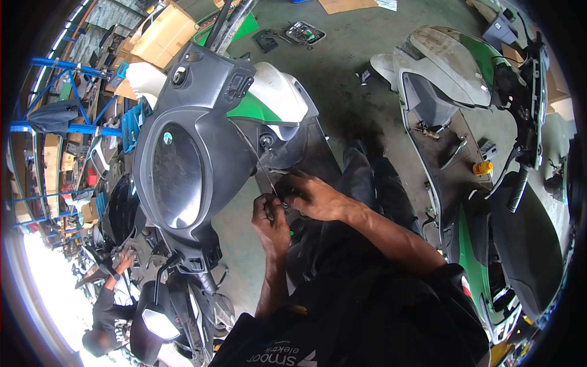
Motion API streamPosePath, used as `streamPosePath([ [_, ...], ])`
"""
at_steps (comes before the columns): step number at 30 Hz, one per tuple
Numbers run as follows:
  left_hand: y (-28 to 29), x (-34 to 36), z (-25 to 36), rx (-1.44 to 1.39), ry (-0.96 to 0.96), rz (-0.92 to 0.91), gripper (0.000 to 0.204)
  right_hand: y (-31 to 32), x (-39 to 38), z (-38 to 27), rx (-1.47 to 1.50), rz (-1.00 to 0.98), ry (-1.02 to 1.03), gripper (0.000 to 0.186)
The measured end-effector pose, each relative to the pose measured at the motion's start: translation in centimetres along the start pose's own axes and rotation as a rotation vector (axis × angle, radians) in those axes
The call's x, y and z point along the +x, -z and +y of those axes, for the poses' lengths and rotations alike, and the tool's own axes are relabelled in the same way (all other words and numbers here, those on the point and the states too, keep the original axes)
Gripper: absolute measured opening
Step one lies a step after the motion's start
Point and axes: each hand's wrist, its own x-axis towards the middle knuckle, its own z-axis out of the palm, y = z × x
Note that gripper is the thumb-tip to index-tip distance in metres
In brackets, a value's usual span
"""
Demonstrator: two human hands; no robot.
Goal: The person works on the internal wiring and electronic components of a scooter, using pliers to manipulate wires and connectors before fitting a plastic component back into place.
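In front of my body both hands meet, with the fingertips close together. My left hand has its fingers curled in a pinch at the lower end of a thin cable. The cable runs down from behind the grey front panel of a scooter. My right hand reaches across from the right with its fingers bent and pressed together beside the left fingertips. What lies inside the right fingers is hidden and too dark to make out. A white and green scooter panel lies just beyond the hands.
A second white and green scooter stands at right, with a yellow container and loose parts on its footboard. Blue shelving with boxes lines the left. A co-worker is at lower left. A parts tray lies on the far floor.
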Motion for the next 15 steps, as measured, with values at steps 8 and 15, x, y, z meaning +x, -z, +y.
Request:
streamPosePath([
  [8, 0.4, -0.1, -0.8, 0.204, -0.052, -0.014, 0.012, 0.7, -0.4, -0.8, -0.046, -0.052, 0.039, 0.036],
  [15, 0.3, -0.4, -0.3, 0.197, -0.107, 0.0, 0.012, 1.1, -1.3, -1.3, -0.114, -0.034, 0.025, 0.035],
])
